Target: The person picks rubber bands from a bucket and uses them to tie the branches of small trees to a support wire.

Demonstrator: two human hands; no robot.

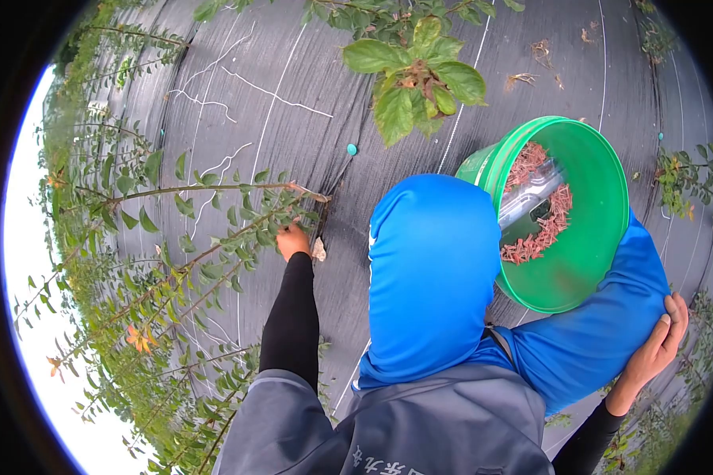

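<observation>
My left hand (291, 241) is in among the leaves at the base of a leafy branch (249, 241), low over the black ground cover. Its fingers look curled together, but leaves hide their tips and whatever is in them. Just to its right lies a small pale lump (318, 250). Above it, a cut woody stem (305, 190) stretches off to the left. My right hand (656, 345) rests on my blue trouser leg (602, 332) with fingers stretched out, holding nothing. Between my legs a tilted green bucket (566, 297) contains small reddish pieces (548, 229) and a clear plastic cylinder (531, 194).
Black woven ground cover (293, 119) with white lines spreads under everything. A round teal peg head (352, 149) sticks up ahead of my left hand. A large-leaved shoot (420, 75) hangs near the top. Dense shrubs (127, 317) line the left side, with other plants (693, 182) at right.
</observation>
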